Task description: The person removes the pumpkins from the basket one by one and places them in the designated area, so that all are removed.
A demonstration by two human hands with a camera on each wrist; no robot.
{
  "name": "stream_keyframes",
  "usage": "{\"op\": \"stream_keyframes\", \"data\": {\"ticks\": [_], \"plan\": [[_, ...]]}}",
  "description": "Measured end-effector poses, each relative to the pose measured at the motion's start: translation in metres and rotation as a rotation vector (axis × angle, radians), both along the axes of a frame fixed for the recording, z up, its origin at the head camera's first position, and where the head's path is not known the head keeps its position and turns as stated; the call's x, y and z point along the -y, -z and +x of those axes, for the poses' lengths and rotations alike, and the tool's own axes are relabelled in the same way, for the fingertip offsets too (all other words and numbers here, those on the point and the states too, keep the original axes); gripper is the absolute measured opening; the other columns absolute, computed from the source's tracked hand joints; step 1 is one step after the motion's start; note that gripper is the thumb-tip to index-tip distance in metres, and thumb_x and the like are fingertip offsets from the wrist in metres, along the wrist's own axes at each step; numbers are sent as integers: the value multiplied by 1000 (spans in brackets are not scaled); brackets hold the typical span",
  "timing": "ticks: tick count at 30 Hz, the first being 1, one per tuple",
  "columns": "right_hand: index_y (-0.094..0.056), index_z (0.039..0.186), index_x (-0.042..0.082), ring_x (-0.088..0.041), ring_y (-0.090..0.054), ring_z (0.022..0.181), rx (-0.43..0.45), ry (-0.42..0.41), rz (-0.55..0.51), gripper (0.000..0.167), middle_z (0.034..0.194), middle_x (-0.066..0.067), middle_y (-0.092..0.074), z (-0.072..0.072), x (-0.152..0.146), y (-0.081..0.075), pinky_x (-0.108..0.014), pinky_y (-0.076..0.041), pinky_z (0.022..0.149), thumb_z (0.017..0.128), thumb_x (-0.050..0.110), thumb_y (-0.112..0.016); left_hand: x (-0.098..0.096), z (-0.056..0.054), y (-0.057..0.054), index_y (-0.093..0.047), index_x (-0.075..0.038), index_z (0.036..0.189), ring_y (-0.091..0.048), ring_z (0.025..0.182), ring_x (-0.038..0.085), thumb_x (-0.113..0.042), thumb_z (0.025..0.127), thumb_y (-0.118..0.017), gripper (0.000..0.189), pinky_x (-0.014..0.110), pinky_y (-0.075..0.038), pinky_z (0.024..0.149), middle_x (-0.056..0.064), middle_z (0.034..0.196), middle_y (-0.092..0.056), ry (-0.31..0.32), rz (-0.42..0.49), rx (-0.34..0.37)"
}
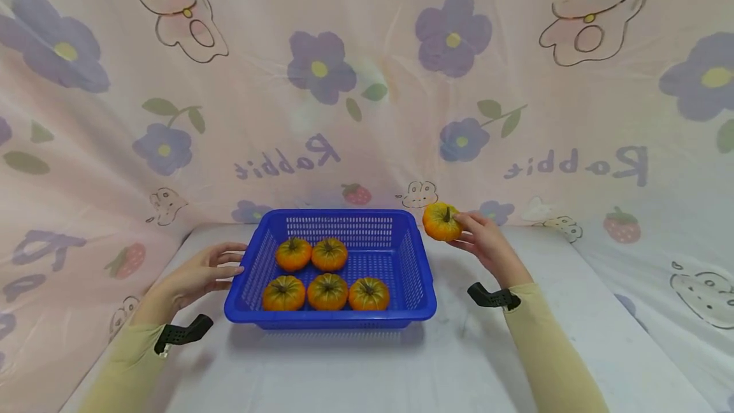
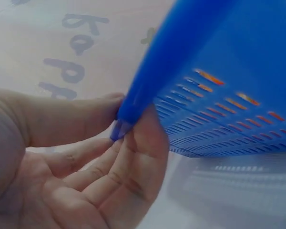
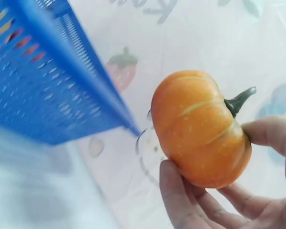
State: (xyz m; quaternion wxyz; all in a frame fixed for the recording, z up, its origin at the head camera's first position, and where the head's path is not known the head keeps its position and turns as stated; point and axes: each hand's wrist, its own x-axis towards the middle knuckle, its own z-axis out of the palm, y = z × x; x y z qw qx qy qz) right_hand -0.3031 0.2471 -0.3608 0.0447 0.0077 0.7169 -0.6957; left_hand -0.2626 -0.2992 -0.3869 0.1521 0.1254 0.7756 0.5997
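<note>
White tabletop, pink rabbit-print cloth behind, blue basket holding pumpkins

Basket on table; cloth behind and along both sides. In the basket, three pumpkins in a row along the near wall, two pumpkins side by side behind them, toward the left. Left hand at the basket's left rim. Right hand right of the basket; sixth pumpkin between it and the far right corner.

Soft light; faint shadow below basket; wrist views hazy.
</note>
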Motion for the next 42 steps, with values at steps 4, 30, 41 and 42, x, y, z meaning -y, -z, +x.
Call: {"op": "stream_keyframes", "data": {"ticks": [4,30,41,42], "plan": [[-31,143,-6,-32,-54,112,33,32,-5,67,140,-24,-35,-1,-8,19,-37,-49,91,98,38,-53,1,4,3,-27,5,144,-61,104,23,-11,94,-61,63,40,-52,86,26,132,-45,-6,22,-7],[-28,139,-14,-23,-59,100,159,94,16,68,138,-29,-36,-16,-14,87,-37,-49,91,98,34,-53,4,-4,7,-22,4,148,-62,101,17,-14,97,-57,65,34,-50,90,4,117,-61,-29,74,54],[-30,140,-12,-25,-58,104,174,125,65,65,139,-28,-37,-21,-18,81,-38,-47,93,99,34,-51,4,-8,9,-21,7,148,-64,99,17,-9,98,-53,60,32,-51,88,1,110,-65,18,151,84],[-29,141,-11,-26,-57,105,171,119,77,65,140,-29,-36,-21,-19,80,-38,-47,93,99,34,-51,4,-8,9,-21,7,148,-64,99,17,-9,98,-53,61,32,-51,88,1,111,-65,18,146,83]]}}
